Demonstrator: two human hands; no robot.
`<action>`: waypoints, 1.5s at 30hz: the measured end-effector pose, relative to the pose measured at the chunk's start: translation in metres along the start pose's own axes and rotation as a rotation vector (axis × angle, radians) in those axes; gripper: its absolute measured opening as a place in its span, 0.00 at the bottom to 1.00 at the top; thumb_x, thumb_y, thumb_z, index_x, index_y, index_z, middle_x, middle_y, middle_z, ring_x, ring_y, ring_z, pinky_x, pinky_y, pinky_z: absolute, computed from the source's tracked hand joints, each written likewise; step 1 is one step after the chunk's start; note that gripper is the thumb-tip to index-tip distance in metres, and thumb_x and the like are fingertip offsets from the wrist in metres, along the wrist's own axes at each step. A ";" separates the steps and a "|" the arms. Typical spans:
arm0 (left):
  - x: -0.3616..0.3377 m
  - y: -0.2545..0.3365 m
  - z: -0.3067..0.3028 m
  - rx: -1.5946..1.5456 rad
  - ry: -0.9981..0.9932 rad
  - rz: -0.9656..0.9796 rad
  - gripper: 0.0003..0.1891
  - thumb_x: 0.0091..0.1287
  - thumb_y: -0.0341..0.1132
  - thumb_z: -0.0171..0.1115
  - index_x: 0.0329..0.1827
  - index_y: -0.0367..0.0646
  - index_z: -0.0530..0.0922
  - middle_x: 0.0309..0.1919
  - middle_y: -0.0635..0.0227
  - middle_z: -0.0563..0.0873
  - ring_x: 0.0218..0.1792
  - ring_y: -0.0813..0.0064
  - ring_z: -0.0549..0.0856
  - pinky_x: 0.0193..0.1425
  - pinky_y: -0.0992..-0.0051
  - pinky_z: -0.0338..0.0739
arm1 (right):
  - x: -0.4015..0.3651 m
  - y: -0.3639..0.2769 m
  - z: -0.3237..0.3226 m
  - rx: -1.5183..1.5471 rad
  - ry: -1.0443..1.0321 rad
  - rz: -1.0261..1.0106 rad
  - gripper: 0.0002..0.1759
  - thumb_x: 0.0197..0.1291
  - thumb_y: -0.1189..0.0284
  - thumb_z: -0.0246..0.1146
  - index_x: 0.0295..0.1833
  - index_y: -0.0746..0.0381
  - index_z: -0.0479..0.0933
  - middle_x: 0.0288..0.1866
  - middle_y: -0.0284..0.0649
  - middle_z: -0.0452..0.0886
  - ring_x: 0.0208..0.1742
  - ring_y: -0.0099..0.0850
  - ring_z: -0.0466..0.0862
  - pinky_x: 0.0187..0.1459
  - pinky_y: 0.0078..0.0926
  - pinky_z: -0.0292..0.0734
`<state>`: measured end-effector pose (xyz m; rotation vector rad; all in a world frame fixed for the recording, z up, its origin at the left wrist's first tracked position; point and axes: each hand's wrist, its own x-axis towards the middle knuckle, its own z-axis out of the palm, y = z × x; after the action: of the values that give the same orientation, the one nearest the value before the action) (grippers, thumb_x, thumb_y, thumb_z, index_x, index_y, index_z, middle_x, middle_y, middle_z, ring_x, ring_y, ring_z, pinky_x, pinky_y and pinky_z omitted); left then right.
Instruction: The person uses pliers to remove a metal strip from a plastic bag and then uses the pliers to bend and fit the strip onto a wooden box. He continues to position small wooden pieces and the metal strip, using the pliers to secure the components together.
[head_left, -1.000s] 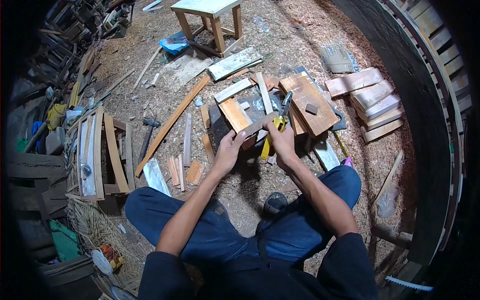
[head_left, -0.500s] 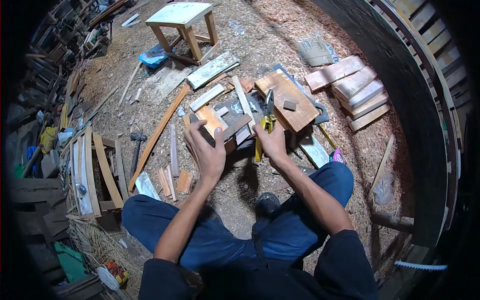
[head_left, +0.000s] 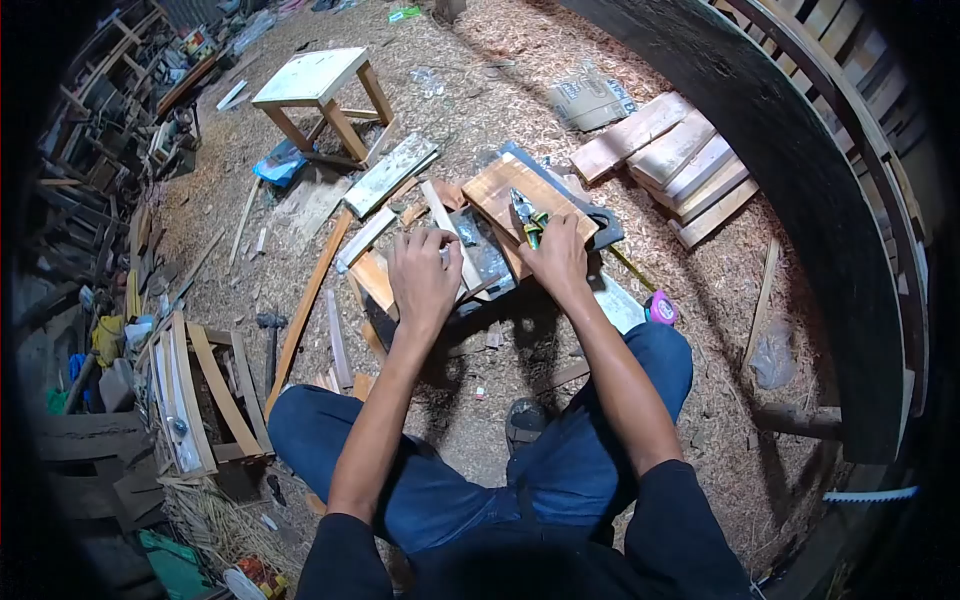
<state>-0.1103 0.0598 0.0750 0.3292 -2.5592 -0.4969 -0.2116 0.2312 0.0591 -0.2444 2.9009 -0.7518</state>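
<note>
My left hand [head_left: 425, 280] is above the light wood pieces, its fingers bent and close together. Whatever is between its fingertips is too small or hidden to make out. My right hand [head_left: 560, 262] grips the yellow-green handles of the pliers [head_left: 528, 215], whose jaws point up and away over the thick wooden block [head_left: 494, 190]. Between my hands, a pale narrow strip [head_left: 447, 222] lies slanted beside a dark, shiny surface [head_left: 485, 255]. An orange-brown board [head_left: 372, 284] is partly under my left hand.
Stacked planks [head_left: 690, 165] lie at the right, near a flattened cardboard piece [head_left: 590, 100]. A small white-topped table [head_left: 312, 75] stands at the upper left. A pink tape measure [head_left: 661, 308] is by my right knee; a hammer [head_left: 271, 322] lies left. Wood shavings cover the ground.
My left hand has gone from spread to bent fingers, and the dark wood strip between my hands is no longer clearly visible. The pliers now lean over the block. The view has shifted.
</note>
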 end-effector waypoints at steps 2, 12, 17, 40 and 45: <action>0.006 -0.005 0.005 -0.008 0.002 -0.014 0.07 0.66 0.37 0.67 0.41 0.44 0.87 0.39 0.60 0.87 0.46 0.56 0.80 0.55 0.60 0.72 | 0.010 0.012 0.016 -0.070 0.051 -0.012 0.31 0.56 0.65 0.76 0.58 0.72 0.74 0.59 0.57 0.74 0.60 0.55 0.78 0.58 0.48 0.80; 0.024 -0.026 0.003 -0.049 -0.054 -0.156 0.09 0.67 0.36 0.66 0.43 0.42 0.88 0.38 0.58 0.90 0.43 0.58 0.86 0.51 0.61 0.78 | 0.011 -0.036 0.049 0.081 0.190 -0.372 0.14 0.62 0.68 0.69 0.47 0.66 0.81 0.46 0.52 0.84 0.48 0.51 0.85 0.50 0.44 0.81; 0.025 -0.035 -0.001 -0.116 -0.101 -0.189 0.07 0.66 0.34 0.65 0.41 0.43 0.87 0.41 0.57 0.89 0.45 0.52 0.85 0.53 0.57 0.77 | 0.024 -0.056 0.086 0.203 -0.001 -0.305 0.09 0.63 0.69 0.67 0.44 0.64 0.82 0.41 0.52 0.85 0.42 0.54 0.87 0.44 0.52 0.83; 0.022 -0.073 -0.019 -0.147 -0.106 -0.227 0.10 0.67 0.37 0.67 0.45 0.43 0.89 0.39 0.57 0.90 0.37 0.57 0.88 0.44 0.62 0.81 | 0.048 -0.090 0.124 0.154 -0.032 -0.212 0.14 0.58 0.62 0.65 0.33 0.63 0.85 0.33 0.56 0.87 0.37 0.56 0.88 0.41 0.54 0.83; 0.030 -0.079 -0.030 -0.294 -0.165 -0.271 0.11 0.69 0.38 0.68 0.45 0.41 0.89 0.38 0.57 0.90 0.33 0.63 0.88 0.39 0.65 0.80 | 0.047 -0.094 0.071 0.344 -0.029 -0.248 0.17 0.61 0.60 0.63 0.43 0.63 0.85 0.36 0.53 0.88 0.40 0.53 0.88 0.43 0.48 0.82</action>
<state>-0.1096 -0.0298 0.0798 0.5500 -2.5592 -1.0262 -0.2340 0.1078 0.0401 -0.5728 2.6817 -1.2552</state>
